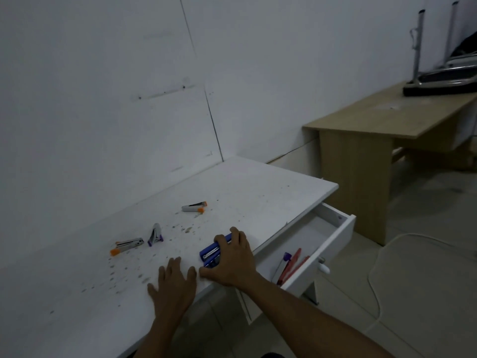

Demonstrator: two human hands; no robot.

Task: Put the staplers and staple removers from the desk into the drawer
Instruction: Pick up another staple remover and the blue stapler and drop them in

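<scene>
Near desk edge: right hand [232, 257] fingers curled over blue stapler [211, 251].

Dim, soft (perhaps blurred) wide-angle view

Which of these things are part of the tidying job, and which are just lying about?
Part of the job:
blue stapler under the right hand
three small tools on the desk
open drawer

Just around:
wooden table
white cable
</scene>
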